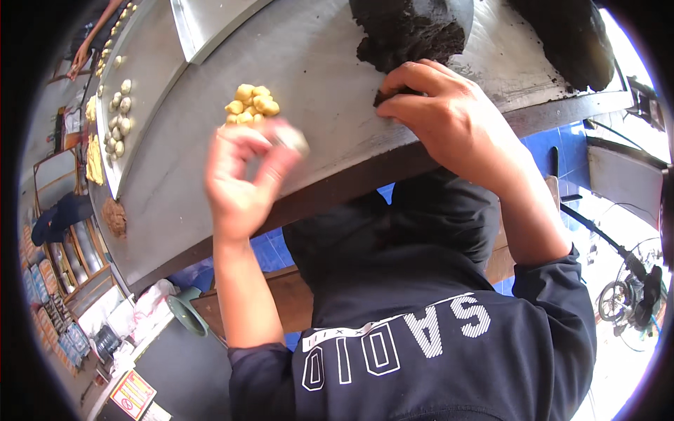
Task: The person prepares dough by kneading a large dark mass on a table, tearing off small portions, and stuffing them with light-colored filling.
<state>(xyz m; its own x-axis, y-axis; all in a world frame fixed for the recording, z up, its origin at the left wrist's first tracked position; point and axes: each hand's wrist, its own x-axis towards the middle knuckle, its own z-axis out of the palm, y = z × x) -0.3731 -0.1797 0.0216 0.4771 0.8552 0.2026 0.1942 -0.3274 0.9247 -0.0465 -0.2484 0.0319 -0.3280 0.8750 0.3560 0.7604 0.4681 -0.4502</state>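
Observation:
My left hand [242, 182] is above the metal table [337, 105], its thumb and fingers closed on a small pale ball [291, 137] that is smeared by motion. Just beyond it a cluster of small yellow balls [253, 105], perhaps dough or filling, lies on the table. Near the front edge my right hand [449, 112] pinches a small piece of black dough [399, 94] between thumb and fingers. Directly behind that hand sits a large, rough-edged lump of black dough [414, 31].
A second dark, long lump [572, 45] lies at the table's right end. On the left, a metal tray [158, 91] bears rows of pale balls [119, 116]. A brown crumpled lump [114, 217] rests by the left edge. Another person's arm [91, 38] reaches in at the far left.

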